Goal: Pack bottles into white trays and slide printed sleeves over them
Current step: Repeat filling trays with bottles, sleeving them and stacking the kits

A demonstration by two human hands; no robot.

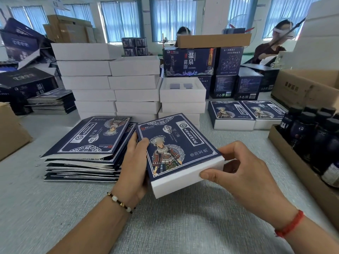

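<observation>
Above the grey table I hold a white tray (185,177) with a dark blue printed sleeve (176,143) covering nearly all of it; only the near white end shows. My left hand (134,162) grips the left edge, thumb on top of the sleeve. My right hand (244,173) grips the near right corner, thumb pressing the white end. A pile of flat sleeves (86,147) lies to the left. Dark bottles (315,132) stand in a cardboard tray at the right. The tray's contents are hidden.
Stacks of white trays (113,83) rise behind the sleeve pile; one open tray (182,88) tops the right stack. Two sleeved boxes (245,114) lie at the right rear. Blue cartons, brown boxes and two seated people fill the background.
</observation>
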